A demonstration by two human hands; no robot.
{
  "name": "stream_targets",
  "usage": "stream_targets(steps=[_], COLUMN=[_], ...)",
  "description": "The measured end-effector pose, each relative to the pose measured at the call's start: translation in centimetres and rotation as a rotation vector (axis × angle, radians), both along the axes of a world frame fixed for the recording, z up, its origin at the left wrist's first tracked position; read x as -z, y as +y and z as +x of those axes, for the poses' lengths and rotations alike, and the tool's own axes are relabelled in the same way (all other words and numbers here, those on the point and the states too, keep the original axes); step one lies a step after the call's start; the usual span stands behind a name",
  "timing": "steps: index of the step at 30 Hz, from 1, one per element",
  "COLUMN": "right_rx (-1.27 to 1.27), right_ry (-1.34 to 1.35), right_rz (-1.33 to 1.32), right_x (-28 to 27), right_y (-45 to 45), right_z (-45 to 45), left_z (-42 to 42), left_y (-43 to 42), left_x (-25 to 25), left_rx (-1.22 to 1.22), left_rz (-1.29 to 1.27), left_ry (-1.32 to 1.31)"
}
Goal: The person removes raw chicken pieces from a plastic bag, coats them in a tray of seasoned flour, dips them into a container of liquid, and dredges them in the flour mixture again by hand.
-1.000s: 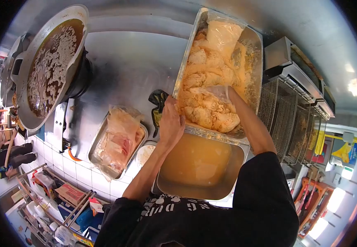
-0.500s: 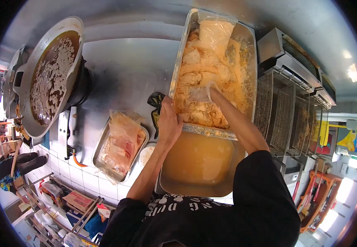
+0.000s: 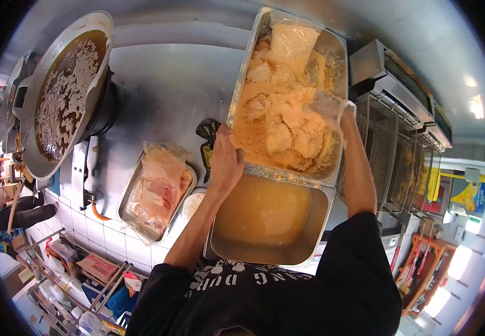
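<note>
A deep metal tray (image 3: 241,73) holds orange-tinted flour and coated pieces (image 3: 287,131), with a clear bag of flour (image 3: 294,42) at its far end. My left hand (image 3: 227,159) has its fingers closed on the tray's left rim. Inside the tray's right side is my right hand (image 3: 332,107), in a clear plastic glove, above the flour; its fingers are too blurred to tell their shape. Nearer my body stands a metal pan of yellowish liquid (image 3: 265,210). A dark patterned glove or cloth (image 3: 206,143) lies beside my left hand.
At the left, a large wok of oil (image 3: 71,92) with floating crumbs sits on a burner. A small tray of bagged raw meat (image 3: 158,193) is left of my forearm. Wire baskets (image 3: 379,145) hang at the right. A person's legs (image 3: 21,215) show far left.
My right hand has moved right, from the middle of the tray to its right side. The coated pieces near it have shifted, with more loose flour over them. My left hand stays at the rim.
</note>
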State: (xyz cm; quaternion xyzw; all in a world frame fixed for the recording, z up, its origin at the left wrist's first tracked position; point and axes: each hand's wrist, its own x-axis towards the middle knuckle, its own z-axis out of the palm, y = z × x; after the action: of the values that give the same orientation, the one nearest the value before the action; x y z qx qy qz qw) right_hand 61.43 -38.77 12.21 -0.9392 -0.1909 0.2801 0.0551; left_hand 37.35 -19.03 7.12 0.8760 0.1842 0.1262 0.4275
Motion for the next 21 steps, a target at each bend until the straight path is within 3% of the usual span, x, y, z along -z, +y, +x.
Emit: stream_targets(steps=[2,4,7,8,10,14,17,21], right_rx=[-0.002,0.121,-0.370,-0.840,-0.512,-0.436,-0.446,-0.531], right_ry=[0.204,0.354,0.322,0.290,0.249,0.335,0.343,0.301], right_rz=[-0.195,0.080,-0.007,-0.230,-0.168,-0.070,-0.091,-0.242], right_x=[-4.4,-6.1,1.7,0.2,3.5,17.6,16.9,9.8], right_y=[3.5,5.3,7.8,10.9,11.0,7.3,6.3,6.2], right_z=[-1.0,-4.5,-6.5,-8.1,-9.7,-9.2,-9.1,-9.0], left_z=[0.0,-0.1,-0.1,-0.1,-0.1,0.0,0.2,0.0], left_y=[0.1,0.2,0.0,0.0,-0.1,-0.1,0.0,0.0], left_x=[0.6,0.0,0.2,0.3,0.3,0.8,0.2,0.3], left_rx=[0.006,0.000,0.000,-0.009,-0.014,-0.032,-0.019,-0.022], left_rz=[0.006,0.001,-0.022,-0.033,-0.049,0.018,-0.024,0.025], left_ry=[-0.008,-0.005,0.000,0.006,0.017,0.003,0.030,-0.004])
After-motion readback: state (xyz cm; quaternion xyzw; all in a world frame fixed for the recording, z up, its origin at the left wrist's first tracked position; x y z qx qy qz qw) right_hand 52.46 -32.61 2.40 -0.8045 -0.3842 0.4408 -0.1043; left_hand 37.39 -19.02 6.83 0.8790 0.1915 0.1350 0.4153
